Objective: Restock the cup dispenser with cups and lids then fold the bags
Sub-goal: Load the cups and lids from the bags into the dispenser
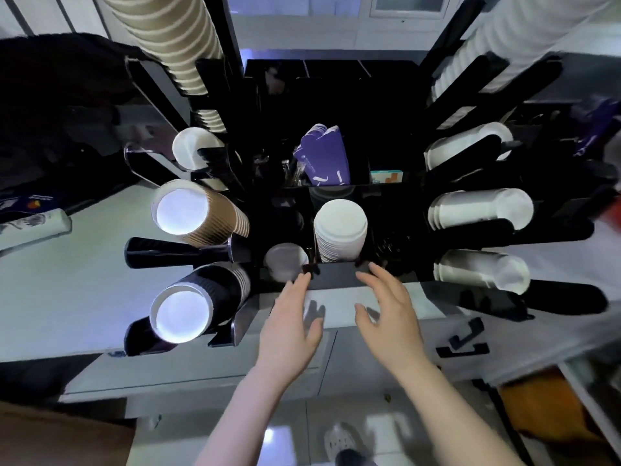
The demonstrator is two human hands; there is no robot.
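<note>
Both hands, left [291,322] and right [391,316], hover with fingers spread and empty at the dispenser's [332,275] front edge in mid-frame, seemingly to steady the white lids [340,235] stacked upright just behind it.

We see a pale counter [67,290] carrying the black dispenser [336,274]; a black bag [50,95] and a patterned packet [33,227] lie on its left side.
</note>
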